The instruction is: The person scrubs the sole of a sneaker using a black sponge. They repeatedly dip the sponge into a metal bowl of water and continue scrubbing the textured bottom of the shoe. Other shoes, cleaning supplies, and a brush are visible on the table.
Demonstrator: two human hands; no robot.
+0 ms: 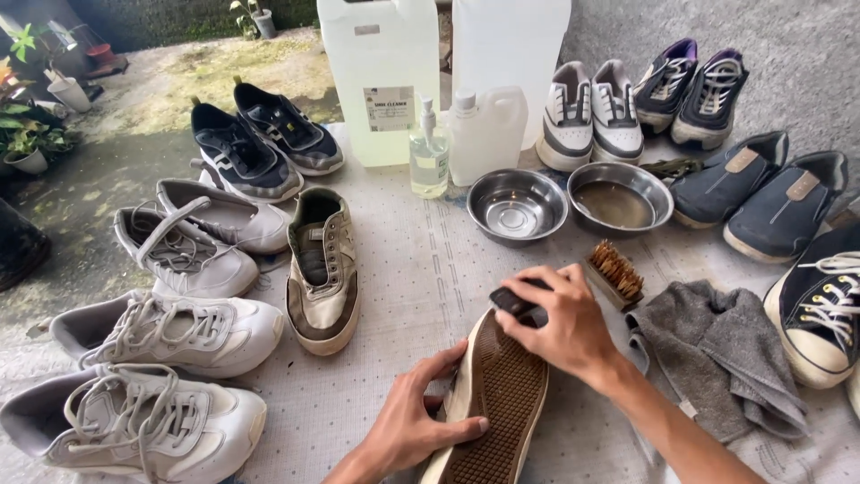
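Observation:
A shoe (pixel 497 399) lies sole-up in front of me, its brown ribbed sole facing the camera. My left hand (pixel 417 421) grips its side near the heel end. My right hand (pixel 560 323) is closed on a small dark brush (pixel 515 303) pressed against the toe end of the sole. Its matching beige and brown shoe (pixel 322 269) stands upright to the left. A wooden brush with brown bristles (pixel 614 273) lies just right of my right hand.
Two steel bowls (pixel 518 206) (pixel 618 199), one with murky liquid, sit behind. A pump bottle (pixel 428 152) and large clear jugs (pixel 381 72) stand farther back. A grey cloth (pixel 721 354) lies right. White sneakers (pixel 170 332) left, dark shoes (pixel 761 193) right.

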